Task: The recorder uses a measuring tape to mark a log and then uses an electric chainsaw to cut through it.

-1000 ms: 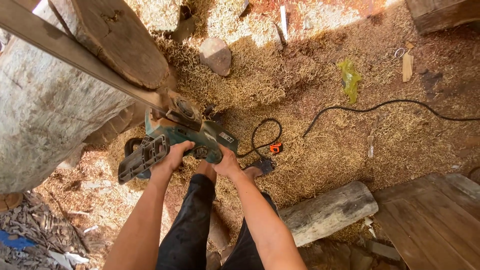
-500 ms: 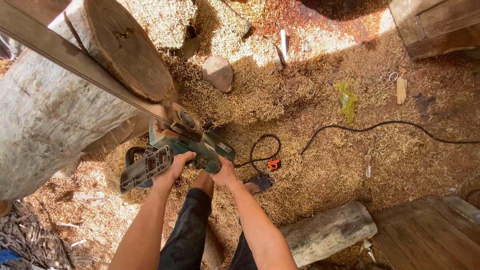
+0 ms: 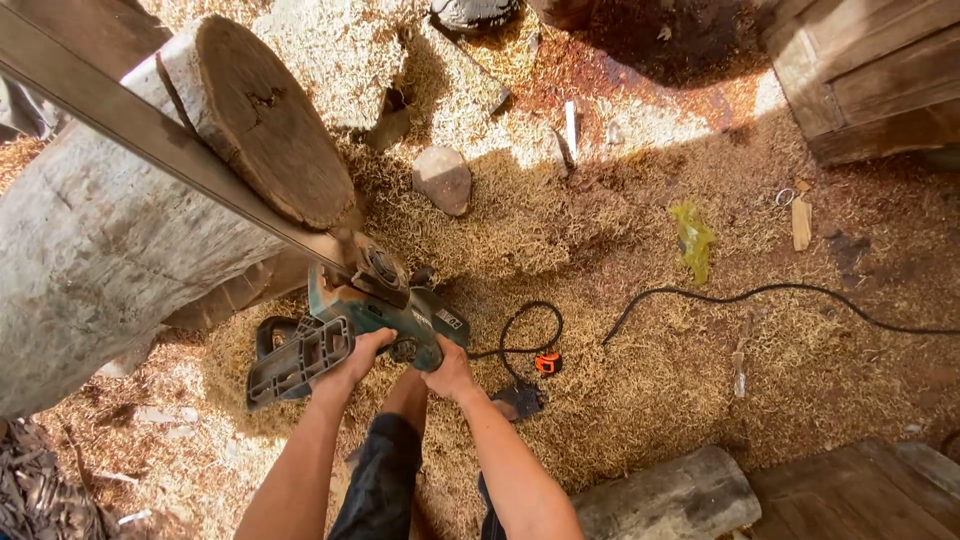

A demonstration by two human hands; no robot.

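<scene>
Green saw [image 3: 375,315] (at the log [image 3: 120,240]): your left hand [image 3: 352,357] and right hand [image 3: 450,372], arms outstretched, have fingers clamped on it.

we are finding the way up and left blocked: the big log [image 3: 110,240] and the long bar [image 3: 170,150] are crowding right against the green saw [image 3: 370,320], which both our left hand [image 3: 350,358] and right hand [image 3: 450,372] are gripping. to the right, sawdust ground is lying open, though the black cable [image 3: 760,295] and its loop are trailing across it. a stone [image 3: 443,180] is sitting ahead, and a short log [image 3: 665,495] is lying low right, beside our right forearm
</scene>
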